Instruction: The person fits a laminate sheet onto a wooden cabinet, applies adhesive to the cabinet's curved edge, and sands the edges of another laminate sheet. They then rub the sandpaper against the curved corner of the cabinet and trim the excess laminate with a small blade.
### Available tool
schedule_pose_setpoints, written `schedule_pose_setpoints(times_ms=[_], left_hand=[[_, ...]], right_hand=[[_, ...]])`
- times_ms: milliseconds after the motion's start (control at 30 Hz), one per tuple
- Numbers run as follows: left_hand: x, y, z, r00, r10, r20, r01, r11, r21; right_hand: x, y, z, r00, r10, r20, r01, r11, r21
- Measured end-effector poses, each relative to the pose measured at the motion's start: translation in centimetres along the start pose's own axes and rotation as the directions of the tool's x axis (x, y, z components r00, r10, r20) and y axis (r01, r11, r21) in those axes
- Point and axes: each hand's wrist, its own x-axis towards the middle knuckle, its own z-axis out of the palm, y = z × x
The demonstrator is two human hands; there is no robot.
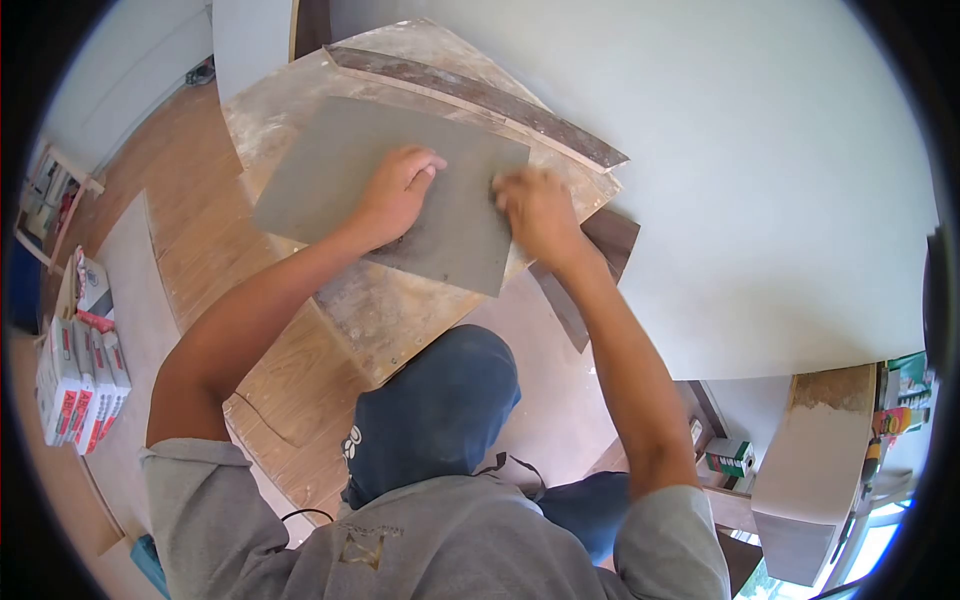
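A flat grey rectangular sheet [335, 160] lies slantwise on a worn, stained wooden work surface [375, 315]. My left hand [395, 195] rests on the middle of the sheet, its fingers curled in and the thumb close to the forefinger. No object shows in it. At the sheet's right edge is my right hand [540, 210], slightly blurred, with its fingers bent together. Something small and dark shows at its fingertips, too indistinct to name. Behind the sheet, a long dark-brown strip [480, 97] lies along the far side of the work surface.
A large pale panel [780, 190] stands along the right. White-and-red boxes [85, 385] are stacked at the left on a wood-look floor [170, 140]. A green-and-white can [730, 457] stands lower right, near a pale board [810, 470]. My dark-clothed knee [435, 410] is close to the near edge.
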Motion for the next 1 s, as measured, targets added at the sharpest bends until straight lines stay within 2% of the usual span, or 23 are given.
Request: schedule_pose_setpoints(times_ms=[33, 100, 167, 200, 233, 300, 367, 433, 467, 533, 600, 633, 767, 833, 967, 1000], left_hand=[[0.0, 0.3, -0.2, 0.999, -0.024, 0.026, 0.023, 0.999, 0.037], [0.2, 0.6, -0.7, 0.997, -0.048, 0.052, 0.045, 0.996, 0.074], [0.3, 0.7, -0.9, 0.988, -0.076, 0.136, 0.068, 0.996, 0.061], [0.2, 0.8, -0.8, 0.987, -0.074, 0.143, 0.066, 0.996, 0.057], [0.2, 0.8, -0.8, 0.985, -0.083, 0.151, 0.074, 0.995, 0.061], [-0.4, 2.2, -1.7, 0.984, -0.092, 0.151, 0.079, 0.993, 0.088], [-2.6, 6.7, -1.4, 0.971, 0.053, 0.232, -0.137, 0.922, 0.363], [-5.8, 13.4, -1.5, 0.889, -0.026, 0.457, -0.213, 0.861, 0.463], [-7.1, 14.7, -1.3, 0.881, -0.045, 0.472, -0.204, 0.862, 0.464], [-7.7, 16.0, -1.0, 0.814, -0.201, 0.545, -0.216, 0.766, 0.605], [-8.3, 15.4, -0.2, 0.826, -0.194, 0.529, -0.188, 0.790, 0.584], [-8.2, 15.2, 0.2, 0.848, -0.185, 0.498, -0.151, 0.815, 0.560], [-7.1, 16.0, 1.3, 0.835, -0.177, 0.521, -0.222, 0.759, 0.612], [-6.7, 14.7, 2.5, 0.849, -0.208, 0.486, -0.220, 0.697, 0.683], [-6.5, 13.1, 4.0, 0.848, -0.190, 0.495, -0.258, 0.669, 0.697], [-6.9, 12.6, 4.1, 0.860, -0.082, 0.504, -0.328, 0.667, 0.669]], right_hand=[[-3.1, -1.6, -1.3, 0.989, -0.138, 0.042, 0.139, 0.990, -0.015], [-8.2, -4.5, -6.0, 0.924, -0.349, 0.156, 0.310, 0.923, 0.230], [-10.7, -3.1, -8.6, 0.971, -0.239, -0.014, 0.236, 0.965, -0.114], [-10.9, -2.4, -10.5, 0.987, -0.083, -0.137, 0.065, 0.989, -0.132], [-11.1, -1.6, -12.2, 0.962, 0.068, -0.264, -0.105, 0.986, -0.128], [-12.8, -0.1, -13.9, 0.885, 0.274, -0.376, -0.302, 0.953, -0.016], [-15.6, 0.3, -13.9, 0.881, 0.314, -0.354, -0.329, 0.944, 0.021], [-18.7, 0.0, -12.8, 0.867, 0.384, -0.317, -0.384, 0.921, 0.064], [-20.4, -0.3, -12.2, 0.869, 0.416, -0.268, -0.402, 0.909, 0.109], [-22.9, -0.5, -11.3, 0.862, 0.449, -0.234, -0.422, 0.893, 0.160], [-25.2, -0.6, -10.4, 0.785, 0.594, -0.175, -0.558, 0.801, 0.217], [-25.9, -0.7, -10.1, 0.780, 0.598, -0.183, -0.561, 0.798, 0.221], [-26.8, -0.8, -9.3, 0.741, 0.659, -0.127, -0.600, 0.735, 0.316], [-25.3, -1.3, -9.6, 0.772, 0.609, -0.185, -0.514, 0.768, 0.383], [-18.7, -1.8, -11.3, 0.798, 0.511, -0.319, -0.372, 0.835, 0.406], [-16.5, -1.8, -11.8, 0.809, 0.476, -0.345, -0.327, 0.852, 0.408]])
